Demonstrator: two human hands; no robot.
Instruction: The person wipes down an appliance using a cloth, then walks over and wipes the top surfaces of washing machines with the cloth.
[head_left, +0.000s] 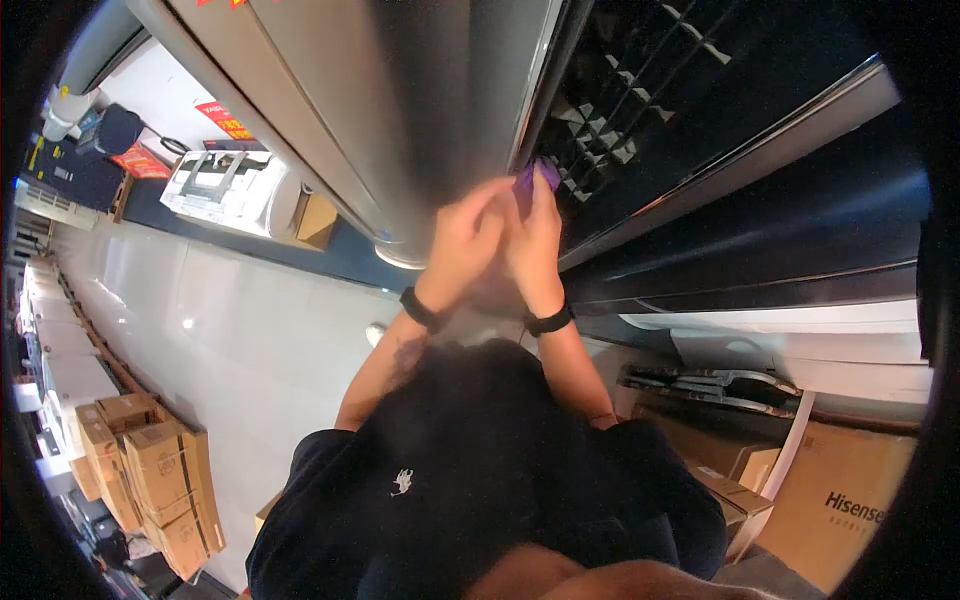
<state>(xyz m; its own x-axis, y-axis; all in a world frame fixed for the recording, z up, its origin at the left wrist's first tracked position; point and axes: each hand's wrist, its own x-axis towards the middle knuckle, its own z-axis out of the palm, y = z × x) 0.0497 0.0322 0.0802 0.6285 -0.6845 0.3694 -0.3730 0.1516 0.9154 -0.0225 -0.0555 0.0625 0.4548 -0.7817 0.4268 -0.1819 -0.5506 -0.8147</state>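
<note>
A small piece of purple cloth (541,174) is pinched in the fingers of my right hand (535,240), close to the dark louvred grille. My left hand (463,250) is curled beside the right one, slightly blurred, with its fingertips meeting the left edge of the cloth. Directly beyond the hands rises a tall grey appliance (400,90) with a smooth rounded front. On its right is the dark grille (610,130), where several pale slats or flaps show between thin bars. Most of the cloth is hidden by the fingers.
A white appliance (225,190) stands on a low platform at the left. Stacked cardboard boxes (160,465) are on the tiled floor (240,330), lower left. A dark glossy column (750,250) is close on my right. A large Hisense carton (840,500) stands at lower right.
</note>
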